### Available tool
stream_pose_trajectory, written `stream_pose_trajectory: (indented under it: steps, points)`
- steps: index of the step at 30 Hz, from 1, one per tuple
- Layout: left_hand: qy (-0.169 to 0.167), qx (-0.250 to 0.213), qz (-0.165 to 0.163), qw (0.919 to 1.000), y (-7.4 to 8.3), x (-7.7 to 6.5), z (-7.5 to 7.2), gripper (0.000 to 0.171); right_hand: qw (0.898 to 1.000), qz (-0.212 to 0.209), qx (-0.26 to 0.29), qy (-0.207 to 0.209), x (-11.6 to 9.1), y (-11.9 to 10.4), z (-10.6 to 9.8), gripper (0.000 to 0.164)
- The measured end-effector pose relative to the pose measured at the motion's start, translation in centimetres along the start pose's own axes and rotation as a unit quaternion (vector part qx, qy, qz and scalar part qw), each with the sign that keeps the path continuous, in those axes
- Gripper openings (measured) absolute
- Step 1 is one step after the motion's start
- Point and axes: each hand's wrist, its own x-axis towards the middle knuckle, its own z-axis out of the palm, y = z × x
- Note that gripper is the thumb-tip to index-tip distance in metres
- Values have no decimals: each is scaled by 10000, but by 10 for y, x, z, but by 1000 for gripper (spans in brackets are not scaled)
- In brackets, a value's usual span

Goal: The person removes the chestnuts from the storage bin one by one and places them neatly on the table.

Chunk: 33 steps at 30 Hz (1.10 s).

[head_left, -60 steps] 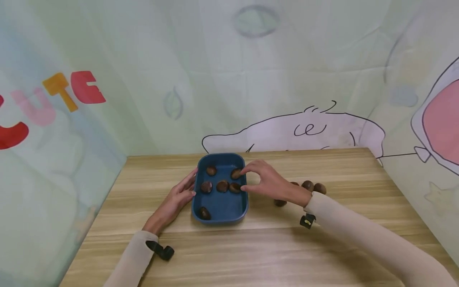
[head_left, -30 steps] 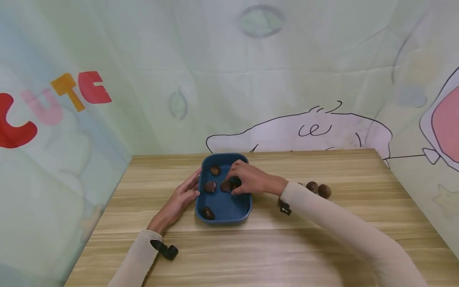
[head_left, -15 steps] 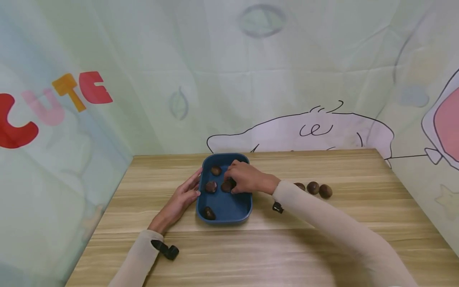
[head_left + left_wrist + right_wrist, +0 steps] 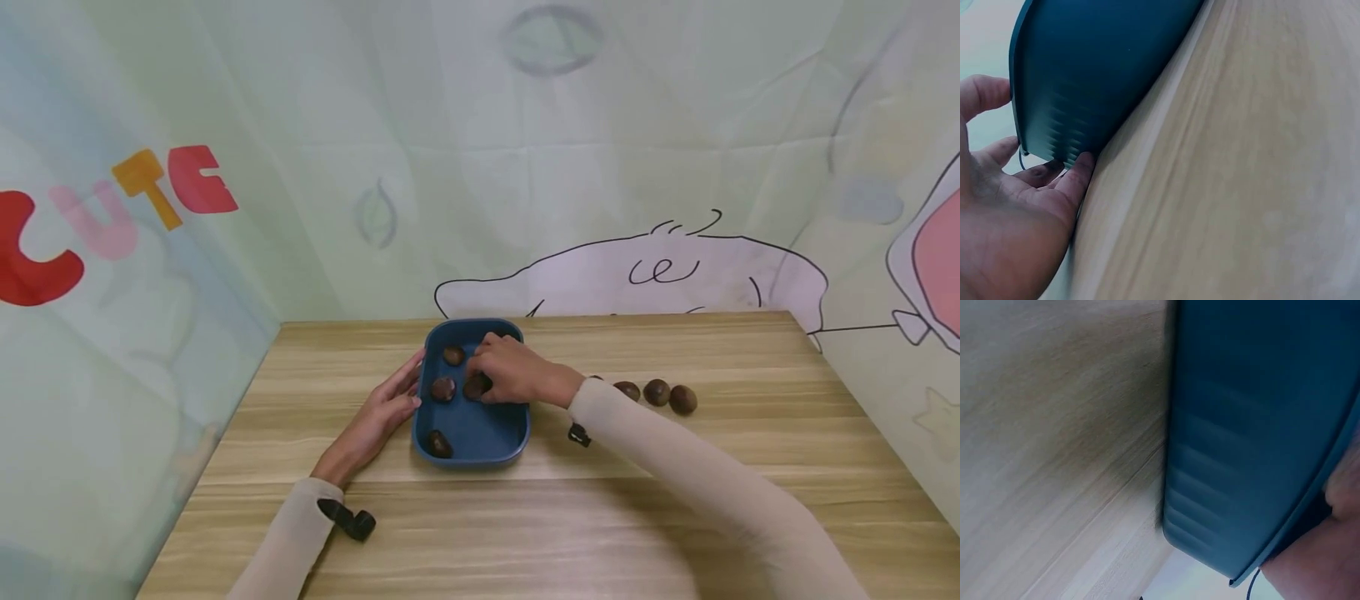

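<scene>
A blue rectangular box (image 4: pixel 480 437) stands on the wooden table with several brown chestnuts (image 4: pixel 443 389) lying apart on its floor. My left hand (image 4: pixel 375 421) rests along the box's left wall. In the left wrist view, its extended fingers (image 4: pixel 1075 178) and thumb touch the outside of the wall. My right hand (image 4: pixel 513 371) reaches over the right rim into the box, fingers bent down around a dark chestnut (image 4: pixel 476 386) near the middle. That hand covers the box's upper right part. The right wrist view shows mostly the outer wall (image 4: pixel 1229 456) and some skin.
More chestnuts (image 4: pixel 657 392) lie in a loose row on the table to the right, partly behind my right sleeve (image 4: pixel 697 467). A printed curtain (image 4: pixel 337 167) hangs behind the table's back edge. Dark cameras (image 4: pixel 352 521) are strapped at both wrists.
My right hand has moved left from the right rim into the box, over the chestnuts there. More of the row on the table shows now. My left hand stays at the box wall.
</scene>
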Motion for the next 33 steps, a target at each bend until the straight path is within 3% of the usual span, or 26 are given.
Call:
stream_pose_trajectory:
  steps: [9,19,33]
  points:
    - [3,34,27,10000,-1,1,1,79,9942,-59,773,740,-21,-5,-12,37]
    - [17,54,76,10000,-3,0,0,79,9877,-24,1223,975,-58,-10,-21,38]
    - [-24,51,95,9999,-2,1,-1,79,9874,228,1209,993,-97,-7,-22,35]
